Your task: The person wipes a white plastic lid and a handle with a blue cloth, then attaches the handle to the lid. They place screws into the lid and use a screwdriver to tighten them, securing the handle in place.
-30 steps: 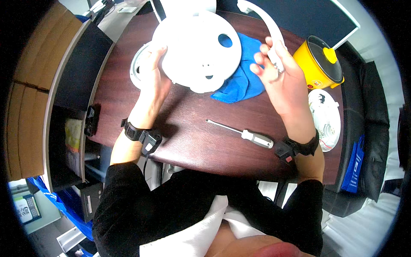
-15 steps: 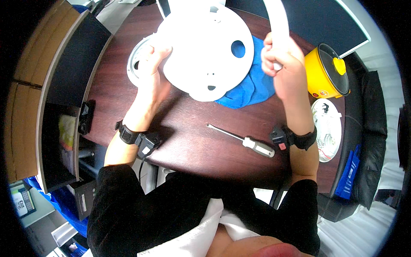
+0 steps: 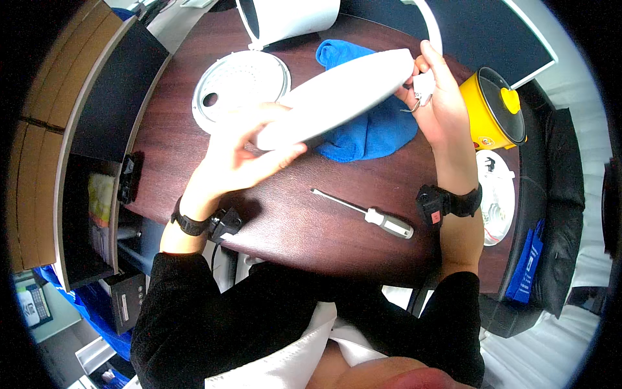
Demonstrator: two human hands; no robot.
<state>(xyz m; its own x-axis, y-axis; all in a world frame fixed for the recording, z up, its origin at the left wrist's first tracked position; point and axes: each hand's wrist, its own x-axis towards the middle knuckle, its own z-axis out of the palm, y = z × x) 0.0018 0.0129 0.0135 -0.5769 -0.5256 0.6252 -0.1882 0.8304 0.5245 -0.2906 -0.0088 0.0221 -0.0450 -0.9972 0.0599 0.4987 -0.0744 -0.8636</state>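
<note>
as left hand (image 3: 236,159) grips it, white disc (image 3: 343,97) tilted, right hand (image 3: 437,110) opposite

A hand could pass over the dark wood tabletop (image 3: 278,217) left of the flat-blade screwdriver (image 3: 382,219), but beyond, the tilted white round cover (image 3: 343,97) bridges left hand (image 3: 243,155) and right hand (image 3: 440,97), while the yellow electric pot (image 3: 481,110) and wired white base (image 3: 495,194) obstruct the right side.

A black top (image 3: 249,334) with elbow-length sleeves (image 3: 180,292) framed a white collar (image 3: 285,363). Black wrist straps (image 3: 465,203) carried boxy black modules (image 3: 226,224), the right bearing a reddish label (image 3: 435,218).
</note>
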